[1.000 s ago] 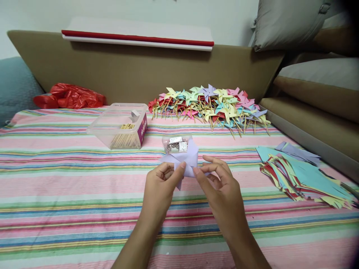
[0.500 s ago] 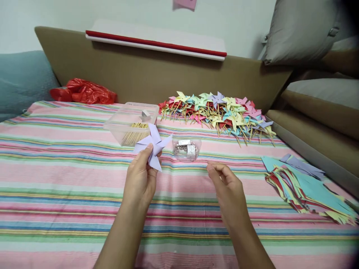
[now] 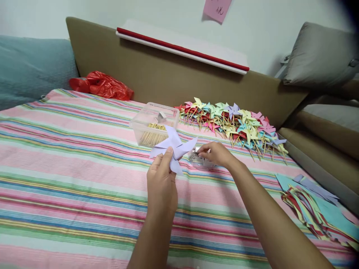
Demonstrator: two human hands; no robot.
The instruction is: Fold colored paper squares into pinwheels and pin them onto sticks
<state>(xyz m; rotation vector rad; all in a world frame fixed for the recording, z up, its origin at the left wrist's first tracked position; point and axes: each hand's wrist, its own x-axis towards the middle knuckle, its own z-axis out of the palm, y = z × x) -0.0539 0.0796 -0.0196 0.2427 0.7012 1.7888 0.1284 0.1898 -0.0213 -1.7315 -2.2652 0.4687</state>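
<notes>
My left hand (image 3: pixel 162 173) pinches a folded lilac paper pinwheel (image 3: pixel 173 144) between thumb and fingers, its blades facing up and away. My right hand (image 3: pixel 215 153) reaches into a small clear plastic container (image 3: pixel 202 164) of tiny shiny metal pieces. The right fingertips are pressed together there, and whatever is between them is too small to make out. Just behind the pinwheel stands a clear plastic box (image 3: pixel 136 129) with many thin wooden sticks (image 3: pixel 153 135) and a small grey piece inside.
Finished pinwheels on sticks (image 3: pixel 232 123) lie heaped at the back right. Cut coloured paper sheets (image 3: pixel 316 209) are stacked at the right. A red plastic bag (image 3: pixel 108 87) rests at the back left. Grey cushions (image 3: pixel 319 56) border the striped cloth (image 3: pixel 70 194) on the right.
My right hand has moved forward from above the cloth into the small container. The left hand still holds the pinwheel. The whole view has tilted and shifted.
</notes>
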